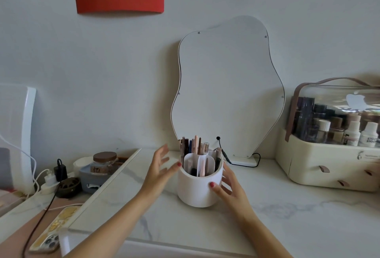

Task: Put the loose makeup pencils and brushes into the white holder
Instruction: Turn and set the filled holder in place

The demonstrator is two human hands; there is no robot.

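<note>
Right hand: the right hand (230, 188) was cupped round the right flank of the white holder (198, 188), thumb pressed on the front wall, fingers wrapped behind. It was clamped on, though not hard by the look of it.

Left hand: the left hand (162, 169) hovered just beside the holder's left rim, fingers spread and blurred, palm facing the wall. Whether the thumb tip touched the rim, I could not tell. It held nothing.

Holder position: it stood upright on the marble worktop (287, 216), directly in front of the wavy mirror (226, 85).

Contents: pencils and brushes (195, 146) stood upright in the rear compartments, a few more tucked low in the front ones (no loose ones showed on the worktop).

Handling, holder: smooth, rigid, rounded wall, probably a bit slick. With the load standing tall it looked top-heavy, so a two-sided hold low on the body seemed the safe place, not the rim.

Handling, pencils: light, stiff, thin, likely to rattle or tip out if the holder tilted.

Hazard nearby: a black cable (226, 158) trailed from the mirror just behind the holder and could snag.

Further out: a cosmetics case (329, 165) sat well to the right, and a phone (53, 231) lay low left.
</note>
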